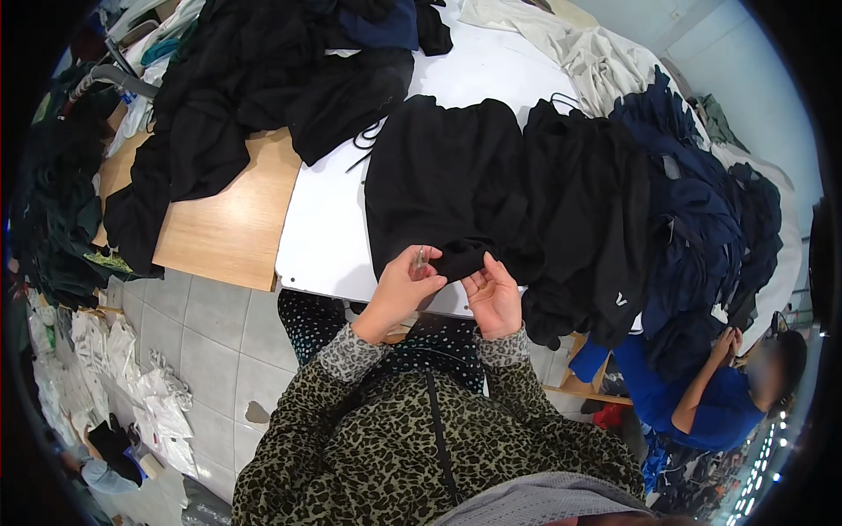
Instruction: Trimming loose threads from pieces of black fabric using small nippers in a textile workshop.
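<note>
A black garment (447,167) lies spread on the white tabletop in front of me, its near edge gathered at the table's front. My left hand (405,285) grips the left end of that edge between thumb and fingers. Tucked in the same hand is a small shiny tool with a bit of red (420,261), too small to name surely. My right hand (495,294) pinches the edge a little to the right, thumb on top, its palm turned up. Between the hands the black cloth is folded over and held just off the table.
Another black garment (588,202) with a small white mark lies right, beside a navy pile (693,202). Black clothes (254,79) heap at far left over a wooden tabletop (232,210). Pale cloth (605,61) lies far right. A co-worker in blue (724,412) sits right.
</note>
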A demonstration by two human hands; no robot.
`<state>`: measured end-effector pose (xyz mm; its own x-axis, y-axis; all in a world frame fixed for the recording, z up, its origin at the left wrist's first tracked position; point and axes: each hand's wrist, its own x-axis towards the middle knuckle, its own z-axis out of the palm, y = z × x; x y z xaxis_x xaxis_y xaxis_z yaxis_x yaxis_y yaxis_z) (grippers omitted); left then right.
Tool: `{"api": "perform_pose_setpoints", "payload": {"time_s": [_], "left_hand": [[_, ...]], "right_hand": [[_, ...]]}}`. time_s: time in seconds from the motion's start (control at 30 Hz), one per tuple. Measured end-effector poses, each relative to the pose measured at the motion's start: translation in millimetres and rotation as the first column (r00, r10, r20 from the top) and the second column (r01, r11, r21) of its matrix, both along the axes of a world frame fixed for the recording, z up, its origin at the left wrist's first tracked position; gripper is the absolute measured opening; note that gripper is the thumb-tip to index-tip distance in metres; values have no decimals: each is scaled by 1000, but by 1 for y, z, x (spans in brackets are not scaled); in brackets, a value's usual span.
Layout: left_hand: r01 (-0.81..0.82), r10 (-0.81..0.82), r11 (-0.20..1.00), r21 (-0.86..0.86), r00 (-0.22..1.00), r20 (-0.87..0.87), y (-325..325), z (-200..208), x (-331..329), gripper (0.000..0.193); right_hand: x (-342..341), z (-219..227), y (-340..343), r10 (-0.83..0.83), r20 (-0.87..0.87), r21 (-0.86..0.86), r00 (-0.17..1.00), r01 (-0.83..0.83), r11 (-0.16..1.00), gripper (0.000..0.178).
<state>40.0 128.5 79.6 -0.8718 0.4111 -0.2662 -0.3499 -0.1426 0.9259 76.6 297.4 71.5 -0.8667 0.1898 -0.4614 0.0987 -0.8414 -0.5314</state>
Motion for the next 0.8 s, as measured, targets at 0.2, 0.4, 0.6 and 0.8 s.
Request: {"api": "perform_pose_setpoints", "payload": {"time_s": [0.2,0.4,0.6,0.8], "left_hand": [[-8,7,1000,27,999,37,-3,-2,-3,31],[-9,9,1000,15,1000,-22,2,-7,-1,25],[-5,6,1000,14,997,-74,4,-10,1,24],[-184,146,981,-54,899,-414,11,-7,5,26]], "right_hand": [[-3,-3,-2,-61,110,-58,992,68,996,9],[-1,3,-10,-8,29,4,1000,8,1000,11],[3,14,-19,12,-46,72,999,-8,997,16],[8,19,-26,53,-58,201,997,-40,979,53]]}}
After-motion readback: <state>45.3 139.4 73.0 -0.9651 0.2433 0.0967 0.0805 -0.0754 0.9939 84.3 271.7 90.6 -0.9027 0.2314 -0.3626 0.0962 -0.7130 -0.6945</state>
